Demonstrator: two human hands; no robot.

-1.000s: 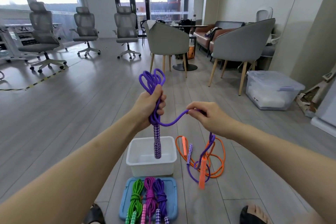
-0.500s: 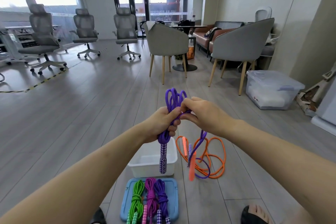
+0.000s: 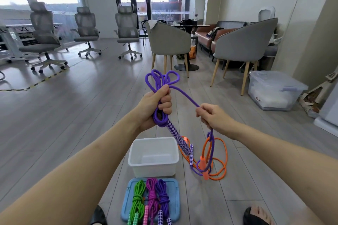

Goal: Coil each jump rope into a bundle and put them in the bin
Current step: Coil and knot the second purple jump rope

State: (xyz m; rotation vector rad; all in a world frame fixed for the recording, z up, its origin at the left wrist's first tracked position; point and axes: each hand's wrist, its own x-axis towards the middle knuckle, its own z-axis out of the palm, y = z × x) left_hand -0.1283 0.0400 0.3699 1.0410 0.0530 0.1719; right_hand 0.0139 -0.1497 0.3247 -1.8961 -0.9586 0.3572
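My left hand point(image 3: 155, 106) grips a folded bundle of purple jump rope point(image 3: 161, 80), loops sticking out above the fist and a patterned handle point(image 3: 178, 139) hanging below it. My right hand point(image 3: 213, 117) pinches the free strand of the same rope; that strand runs down to its other handle point(image 3: 191, 155) on the floor. An orange jump rope point(image 3: 222, 159) lies loose on the floor under my right hand. A white bin point(image 3: 153, 157) stands on the floor below my hands, with no rope in it.
A blue lid point(image 3: 175, 199) near my feet carries three coiled ropes: green point(image 3: 138, 199), magenta point(image 3: 151, 193) and purple point(image 3: 162, 195). Grey chairs point(image 3: 168, 40) and a clear storage box point(image 3: 272, 89) stand further off on the wooden floor.
My right hand had met the left at the bundle, laying on another loop; now it has moved away down and right along the free strand. The bundle's handle tilts right.
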